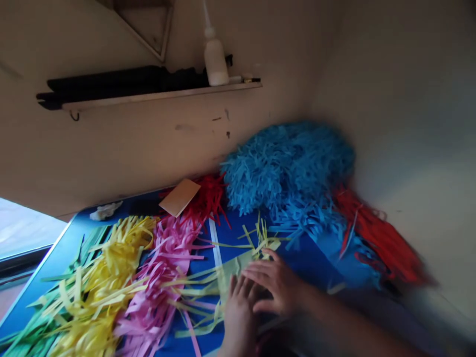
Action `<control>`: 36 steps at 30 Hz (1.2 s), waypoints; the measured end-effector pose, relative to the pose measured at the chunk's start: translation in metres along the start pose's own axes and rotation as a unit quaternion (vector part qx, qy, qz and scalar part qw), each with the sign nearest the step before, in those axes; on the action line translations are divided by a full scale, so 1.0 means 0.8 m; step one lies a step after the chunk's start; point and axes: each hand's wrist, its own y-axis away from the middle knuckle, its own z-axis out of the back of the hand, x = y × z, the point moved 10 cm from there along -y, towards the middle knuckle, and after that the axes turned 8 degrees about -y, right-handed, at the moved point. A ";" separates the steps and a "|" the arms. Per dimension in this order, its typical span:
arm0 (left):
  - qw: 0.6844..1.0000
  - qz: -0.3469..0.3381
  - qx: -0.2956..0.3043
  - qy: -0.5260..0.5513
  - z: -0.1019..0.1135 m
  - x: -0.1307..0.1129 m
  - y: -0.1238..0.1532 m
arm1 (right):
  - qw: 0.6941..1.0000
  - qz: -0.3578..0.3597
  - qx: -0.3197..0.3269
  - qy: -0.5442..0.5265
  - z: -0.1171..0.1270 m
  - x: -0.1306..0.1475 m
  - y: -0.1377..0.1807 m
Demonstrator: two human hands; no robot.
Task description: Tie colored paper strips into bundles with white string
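Note:
My left hand (pixel 240 312) and my right hand (pixel 277 282) lie flat, fingers stretched out, on a pale green sheet of paper (pixel 234 270) cut into fringe strips. The right hand partly overlaps the left. The sheet rests on a blue table surface (pixel 308 263). Loose pale green strips (pixel 256 238) fan out from under the hands. Neither hand grips anything.
Piles of fringed paper cover the table: green (pixel 40 317), yellow (pixel 104 277), pink (pixel 163 277), red (pixel 208 198), a big blue heap (pixel 290 168) and more red (pixel 383 243) by the right wall. A tan card (pixel 180 197) lies at the back. A white bottle (pixel 215 57) stands on a wall shelf (pixel 156 94).

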 end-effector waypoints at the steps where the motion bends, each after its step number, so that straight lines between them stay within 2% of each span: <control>1: 1.000 -0.007 0.007 0.009 0.002 0.003 0.000 | 0.998 0.026 0.049 -0.026 -0.014 0.007 0.005; 3: 1.000 -0.020 0.010 0.012 0.007 0.014 0.004 | 0.994 0.018 0.097 -0.037 -0.026 0.001 0.012; 5: 0.999 -0.034 0.008 0.001 0.013 0.025 0.011 | 0.995 -0.020 0.095 -0.006 -0.023 -0.018 0.012; 9: 0.998 -0.055 0.007 -0.012 0.017 0.031 0.017 | 0.990 -0.125 -0.004 0.058 0.008 -0.049 -0.001; 11: 0.999 -0.051 -0.010 -0.008 0.024 0.028 0.014 | 0.993 -0.098 -0.015 0.062 0.007 -0.040 -0.018; 13: 0.999 -0.030 -0.025 0.002 0.031 0.028 0.012 | 0.997 -0.054 0.005 0.059 -0.001 -0.031 -0.035; 14: 0.999 -0.019 -0.027 0.007 0.035 0.029 0.011 | 0.996 -0.059 0.001 0.062 0.002 -0.035 -0.040; 15: 1.000 -0.014 -0.024 0.012 0.037 0.030 0.011 | 0.993 -0.089 -0.024 0.073 0.012 -0.045 -0.041; 17: 1.000 -0.014 -0.015 0.020 0.042 0.032 0.013 | 0.971 -0.173 -0.124 0.108 0.047 -0.066 -0.027; 18: 1.000 -0.013 -0.011 0.024 0.045 0.034 0.014 | 0.961 -0.188 -0.163 0.120 0.061 -0.067 -0.016; 19: 1.000 -0.006 -0.008 0.028 0.047 0.038 0.014 | 0.964 -0.166 -0.171 0.121 0.064 -0.059 -0.010; 20: 0.999 0.008 -0.004 0.033 0.049 0.044 0.015 | 0.978 -0.114 -0.142 0.106 0.055 -0.045 -0.008; 22: 0.998 0.039 0.009 0.045 0.052 0.055 0.014 | 0.999 0.008 -0.022 0.044 0.015 -0.010 -0.004; 23: 0.997 0.051 0.017 0.052 0.052 0.060 0.013 | 0.999 0.037 0.029 0.014 -0.003 -0.001 0.000; 24: 0.996 0.060 0.025 0.060 0.053 0.064 0.012 | 0.998 0.035 0.056 -0.006 -0.015 -0.001 0.002; 29: 0.991 0.108 0.037 0.074 0.048 0.091 0.006 | 0.995 -0.080 0.039 -0.038 -0.027 -0.038 -0.013; 33: 0.978 0.197 0.067 0.024 0.030 0.116 0.002 | 0.987 -0.156 -0.023 0.012 -0.019 -0.058 -0.025; 36: 0.968 0.234 0.087 -0.012 0.025 0.121 -0.005 | 0.987 -0.134 -0.067 0.063 -0.014 -0.047 -0.035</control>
